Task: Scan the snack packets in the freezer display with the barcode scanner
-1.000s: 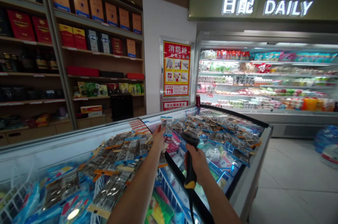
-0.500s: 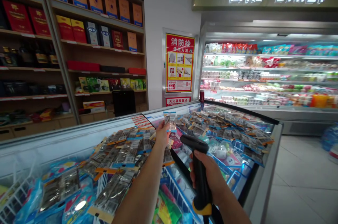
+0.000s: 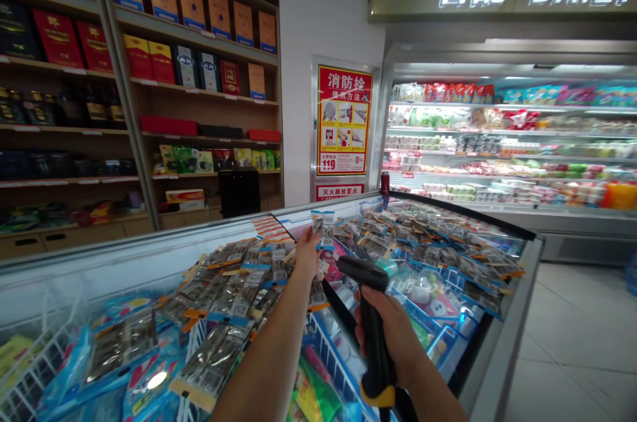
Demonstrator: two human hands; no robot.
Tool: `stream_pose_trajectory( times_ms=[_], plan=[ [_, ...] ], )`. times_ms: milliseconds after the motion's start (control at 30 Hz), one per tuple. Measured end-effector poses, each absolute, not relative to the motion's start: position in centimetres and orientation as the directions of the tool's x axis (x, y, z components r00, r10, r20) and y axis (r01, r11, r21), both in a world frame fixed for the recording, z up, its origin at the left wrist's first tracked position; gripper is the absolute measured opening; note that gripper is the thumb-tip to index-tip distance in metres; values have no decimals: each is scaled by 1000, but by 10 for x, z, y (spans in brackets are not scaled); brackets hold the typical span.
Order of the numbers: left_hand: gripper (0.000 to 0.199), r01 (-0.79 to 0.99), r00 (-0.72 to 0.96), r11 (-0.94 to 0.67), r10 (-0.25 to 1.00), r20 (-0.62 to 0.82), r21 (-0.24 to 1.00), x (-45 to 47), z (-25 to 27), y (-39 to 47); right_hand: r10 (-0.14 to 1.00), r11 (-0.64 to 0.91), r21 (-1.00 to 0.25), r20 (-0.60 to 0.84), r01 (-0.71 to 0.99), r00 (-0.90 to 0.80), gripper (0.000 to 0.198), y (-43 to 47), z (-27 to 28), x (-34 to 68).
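My left hand (image 3: 307, 253) reaches forward with its fingers closed on the edge of a small clear packet (image 3: 325, 229) with blue ends. In my right hand (image 3: 391, 326) is a black barcode scanner (image 3: 374, 316) with a yellow-trimmed base, its head turned toward the packet but apart from it. Similar packets with dark contents and blue or orange ends lie in a pile (image 3: 239, 282) on the freezer's glass top to the left. Another pile of packets (image 3: 438, 239) spreads over the right side.
Under the glass, the chest freezer (image 3: 512, 316) holds wire baskets of colourful bags. A dark red can (image 3: 385, 183) stands on its far edge. Beyond are a shelf unit of boxed goods (image 3: 204, 70), a red wall poster (image 3: 344, 120) and a lit refrigerated display (image 3: 497, 137).
The view has turned slightly left, so the background sits further right. My left hand still holds the packet, and the scanner in my right hand has shifted slightly left.
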State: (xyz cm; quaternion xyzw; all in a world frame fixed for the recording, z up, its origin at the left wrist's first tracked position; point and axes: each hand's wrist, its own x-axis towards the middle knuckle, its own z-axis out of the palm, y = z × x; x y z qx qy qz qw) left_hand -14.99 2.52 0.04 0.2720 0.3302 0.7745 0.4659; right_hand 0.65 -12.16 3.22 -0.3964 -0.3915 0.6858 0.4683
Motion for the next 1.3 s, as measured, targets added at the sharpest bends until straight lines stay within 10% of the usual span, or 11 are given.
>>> stream_pose_trajectory(
  times_ms=[233,500,733,900,1033,1300],
  plan=[
    [33,-464,-520,-410,844,133,785,-154,11,22,988,-152,-918,-135,-366,-72,27,-99,28,26],
    [27,259,-770,-155,563,300,954,-196,40,-15,971,174,-929,107,-326,212,21,-30,42,75],
    [46,654,-720,351,561,409,670,-247,45,-68,953,226,-882,112,-414,281,19,-13,20,91],
    [46,813,-561,211,534,632,543,-195,49,-52,973,149,-873,47,-464,224,21,-17,17,94],
    [37,771,-348,-82,776,526,631,-104,34,3,977,85,-875,-21,-477,213,23,-20,18,91],
    [66,817,-433,283,877,210,503,-14,-9,78,968,113,-907,9,-405,250,30,-21,12,88]
  ],
)
